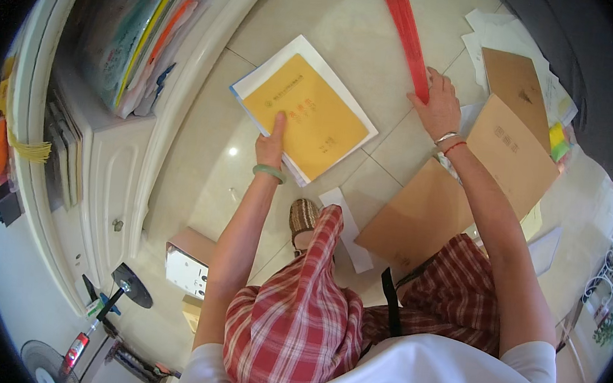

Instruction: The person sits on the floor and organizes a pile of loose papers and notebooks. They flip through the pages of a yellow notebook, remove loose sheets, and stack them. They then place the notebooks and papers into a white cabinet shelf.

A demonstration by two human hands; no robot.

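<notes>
My left hand [272, 145] grips a yellow booklet or envelope [318, 131], its thumb on top and its fingers hidden beneath. White sheets [365, 117] stick out under the yellow piece, and a blue edge shows at its left. Farther right, my right hand [439, 108] pinches the near end of a long, narrow red folded strip [407, 37], which looks pleated and points away from me. Beside that forearm lie large brown paper folders [420, 215] on the floor, one partly covered by the arm.
A white cabinet [117, 176] with shelved files [127, 40] stands at the left. A white paper strip [347, 227] lies near my slippered foot [303, 216]. Loose papers [502, 34] spread at the far right by a dark surface [597, 63]. A box [187, 265] sits beside my left arm.
</notes>
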